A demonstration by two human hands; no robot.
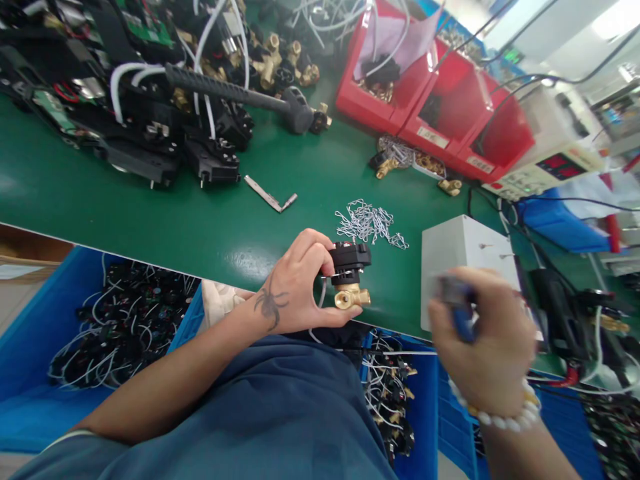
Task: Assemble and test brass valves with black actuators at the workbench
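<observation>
My left hand (305,287) is closed around a brass valve with a black housing (349,273). The thumb presses under the brass fitting and the fingers grip the black top; a white cable hangs from it. Over the right side, beside a grey box (445,260), my right hand (485,333) is closed on a blue-and-grey hand tool (463,310). Motion blurs that tool, so its exact kind is unclear. Just beyond the valve lies a pile of wire spring clips (367,221) on the green bench (210,227).
A folded metal hand tool (270,198) lies left of the clips. Black assemblies (150,140) and a long black-handled tool (240,93) crowd the back left. Red bins (430,133) stand behind, near a power unit (555,160). Blue crates (25,380) sit below the bench edge.
</observation>
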